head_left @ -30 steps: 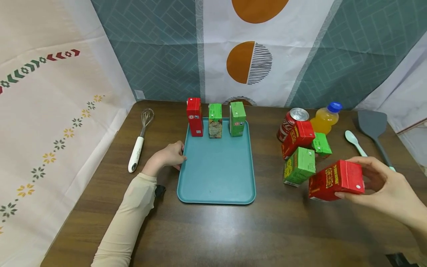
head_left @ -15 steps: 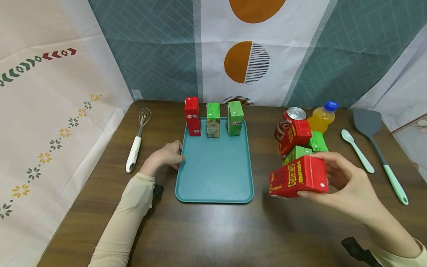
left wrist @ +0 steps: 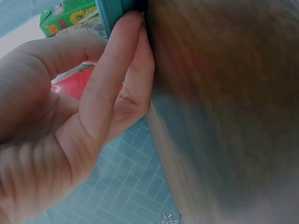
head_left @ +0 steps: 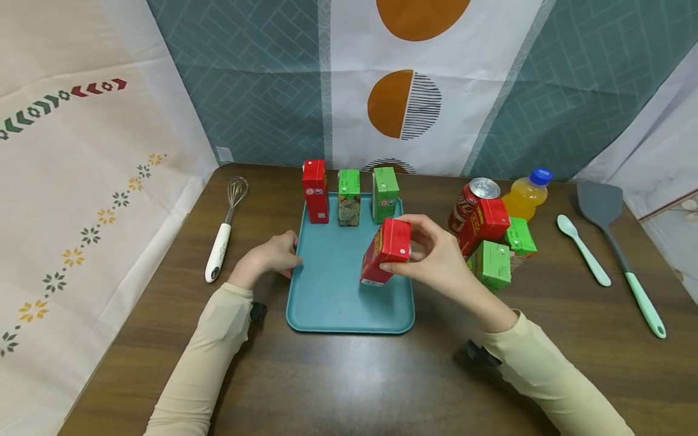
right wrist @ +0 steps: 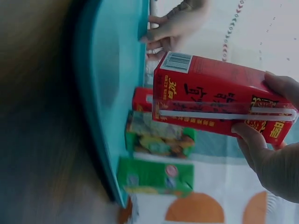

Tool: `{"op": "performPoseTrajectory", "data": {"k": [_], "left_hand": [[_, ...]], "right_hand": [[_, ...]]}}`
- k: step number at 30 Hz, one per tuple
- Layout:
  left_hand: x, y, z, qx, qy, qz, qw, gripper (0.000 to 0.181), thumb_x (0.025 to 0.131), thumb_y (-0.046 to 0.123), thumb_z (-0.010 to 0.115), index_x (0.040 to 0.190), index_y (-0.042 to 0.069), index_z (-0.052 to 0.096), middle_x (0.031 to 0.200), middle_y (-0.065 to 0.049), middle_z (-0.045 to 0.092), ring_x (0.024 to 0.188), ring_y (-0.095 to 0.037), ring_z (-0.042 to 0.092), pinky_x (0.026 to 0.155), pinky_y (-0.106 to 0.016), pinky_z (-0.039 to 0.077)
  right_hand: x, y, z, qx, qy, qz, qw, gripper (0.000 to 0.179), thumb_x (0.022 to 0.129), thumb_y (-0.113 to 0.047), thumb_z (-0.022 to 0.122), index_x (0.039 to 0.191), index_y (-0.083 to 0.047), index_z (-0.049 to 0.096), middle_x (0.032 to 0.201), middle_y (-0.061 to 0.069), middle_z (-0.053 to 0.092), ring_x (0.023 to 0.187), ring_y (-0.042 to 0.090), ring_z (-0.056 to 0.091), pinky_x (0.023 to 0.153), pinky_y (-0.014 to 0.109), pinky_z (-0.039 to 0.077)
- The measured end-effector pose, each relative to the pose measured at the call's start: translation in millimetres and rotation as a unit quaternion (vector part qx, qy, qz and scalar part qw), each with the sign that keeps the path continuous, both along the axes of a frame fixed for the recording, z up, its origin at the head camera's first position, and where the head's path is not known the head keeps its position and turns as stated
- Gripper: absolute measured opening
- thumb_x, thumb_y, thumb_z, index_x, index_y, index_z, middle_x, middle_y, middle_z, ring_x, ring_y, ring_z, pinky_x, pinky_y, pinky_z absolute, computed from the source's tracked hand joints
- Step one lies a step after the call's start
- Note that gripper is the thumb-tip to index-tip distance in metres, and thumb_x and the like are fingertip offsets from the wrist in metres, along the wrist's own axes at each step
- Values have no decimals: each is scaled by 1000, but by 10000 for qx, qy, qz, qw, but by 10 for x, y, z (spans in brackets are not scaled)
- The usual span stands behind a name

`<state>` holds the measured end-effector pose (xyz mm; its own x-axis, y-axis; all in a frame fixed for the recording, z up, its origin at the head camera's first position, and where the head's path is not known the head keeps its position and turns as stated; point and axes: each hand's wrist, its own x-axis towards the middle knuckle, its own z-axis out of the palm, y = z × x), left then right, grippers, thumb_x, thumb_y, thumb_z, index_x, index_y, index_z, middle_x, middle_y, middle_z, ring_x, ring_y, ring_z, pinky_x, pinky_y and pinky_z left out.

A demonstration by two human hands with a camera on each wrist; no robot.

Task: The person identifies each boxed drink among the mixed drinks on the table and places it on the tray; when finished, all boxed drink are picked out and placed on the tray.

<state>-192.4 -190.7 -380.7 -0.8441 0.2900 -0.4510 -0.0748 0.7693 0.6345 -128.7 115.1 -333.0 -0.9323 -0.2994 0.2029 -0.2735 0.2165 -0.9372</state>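
Note:
My right hand [head_left: 438,257] grips a red juice carton [head_left: 382,251] by its upper end, tilted, over the right half of the teal tray [head_left: 343,309]. In the right wrist view, a wrapped straw [right wrist: 205,114] runs along the carton's side, and the base appears raised off the tray. My left hand [head_left: 275,251] pinches the tray's left rim; its fingertips are partly hidden there. Along the tray's far end stand a red carton [head_left: 316,197], a green carton with a pictured front [head_left: 349,200] and another green carton [head_left: 385,197], upright in a row.
Right of the tray cluster a cola can [head_left: 474,200], a red carton [head_left: 484,224], two green cartons, one nearer [head_left: 493,265] and one behind [head_left: 520,237], and an orange drink bottle [head_left: 526,195]. A spoon [head_left: 584,251] and spatula [head_left: 618,242] lie far right, a whisk [head_left: 223,236] left.
My right hand has carried the red carton leftward from beside the right-hand cluster to above the tray. My left hand has stayed at the tray's rim.

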Motion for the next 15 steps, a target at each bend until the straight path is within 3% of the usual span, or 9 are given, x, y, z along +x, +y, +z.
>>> {"op": "performPoseTrajectory", "data": {"k": [8, 15], "left_hand": [[-12, -20, -18, 107, -5, -32, 9999, 30, 87, 2, 52, 112, -7, 36, 84, -17, 51, 60, -20, 63, 59, -31, 57], [-25, 1, -26, 35, -46, -24, 10000, 29, 89, 2, 51, 112, -6, 35, 86, -18, 50, 65, -22, 63, 60, -32, 57]], "right_hand": [[-331, -457, -127, 283, 225, 269, 9990, 65, 70, -16, 83, 126, -12, 50, 120, 2, 56, 107, 20, 56, 79, 34, 56], [-594, -762, -161, 524, -122, 359, 9979, 65, 71, -21, 82, 127, -12, 49, 118, 2, 57, 104, 18, 58, 80, 31, 55]]}}
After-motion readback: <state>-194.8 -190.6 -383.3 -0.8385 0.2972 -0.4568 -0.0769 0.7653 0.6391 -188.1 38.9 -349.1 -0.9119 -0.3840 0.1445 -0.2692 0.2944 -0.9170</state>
